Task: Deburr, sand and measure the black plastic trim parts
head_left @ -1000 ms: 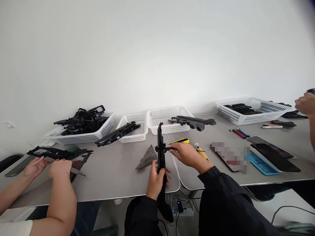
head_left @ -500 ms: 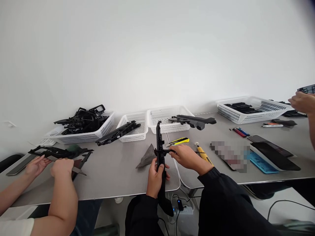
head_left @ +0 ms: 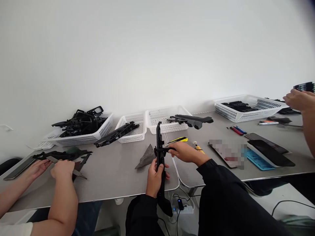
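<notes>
My left hand (head_left: 155, 178) is wrapped round a long black plastic part (head_left: 160, 170), which stands nearly upright over the table's front edge. Its lower end flares out below the tabletop. My right hand (head_left: 184, 151) is closed on a slim black tool (head_left: 169, 149) that points left and meets the part at mid-height. The tool's exact kind is hard to make out, and its grip is hidden in my fingers. Left of the part lies a folded dark grey cloth (head_left: 146, 157). A yellow utility knife (head_left: 178, 140) lies just beyond my right hand, and a yellow-handled tool (head_left: 199, 149) is partly hidden behind it.
White baskets (head_left: 133, 139) line the wall, one heaped with black parts (head_left: 82, 119). At left, a co-worker's hands (head_left: 62, 168) hold a flat metal strip (head_left: 80, 174) over a black part. Another person's hand (head_left: 299, 98) is at far right. A blue tray (head_left: 259, 160) and pens (head_left: 237, 130) lie right.
My right hand and the slim tool stay against the part, with only a slight shift. The view has turned a little to the right. The far-right person's hand is further in view.
</notes>
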`<state>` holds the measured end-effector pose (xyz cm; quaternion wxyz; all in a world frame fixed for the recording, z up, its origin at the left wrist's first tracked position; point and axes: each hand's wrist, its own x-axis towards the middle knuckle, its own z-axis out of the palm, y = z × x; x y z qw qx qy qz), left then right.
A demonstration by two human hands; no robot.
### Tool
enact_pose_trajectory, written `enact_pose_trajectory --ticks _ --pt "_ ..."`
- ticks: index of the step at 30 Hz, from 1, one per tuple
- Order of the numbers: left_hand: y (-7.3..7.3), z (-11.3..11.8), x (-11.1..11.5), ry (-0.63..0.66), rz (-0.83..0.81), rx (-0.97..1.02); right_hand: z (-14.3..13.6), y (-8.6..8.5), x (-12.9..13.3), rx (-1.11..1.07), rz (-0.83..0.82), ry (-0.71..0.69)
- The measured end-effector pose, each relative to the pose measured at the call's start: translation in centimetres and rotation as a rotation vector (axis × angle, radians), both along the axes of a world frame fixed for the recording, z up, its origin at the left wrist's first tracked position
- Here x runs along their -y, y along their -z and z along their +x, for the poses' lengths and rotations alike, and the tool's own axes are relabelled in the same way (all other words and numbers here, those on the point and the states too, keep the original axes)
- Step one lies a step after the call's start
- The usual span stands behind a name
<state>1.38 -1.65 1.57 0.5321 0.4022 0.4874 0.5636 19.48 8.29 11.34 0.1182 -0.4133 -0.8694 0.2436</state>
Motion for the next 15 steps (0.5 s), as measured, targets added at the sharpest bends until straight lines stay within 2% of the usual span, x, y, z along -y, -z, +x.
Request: enact_pose_trajectory --ticks 8,15 --pt "-0.06 -0.06 -0.11 -0.01 -0.019 -0.049 0.02 0.37 -0.7 -0.041 -0.03 -0.029" --pt "-0.1 -0.2 0.23 0.163 0.011 -0.073 0.95 0.5 -1.02 -0.063 -0.033 -0.016"
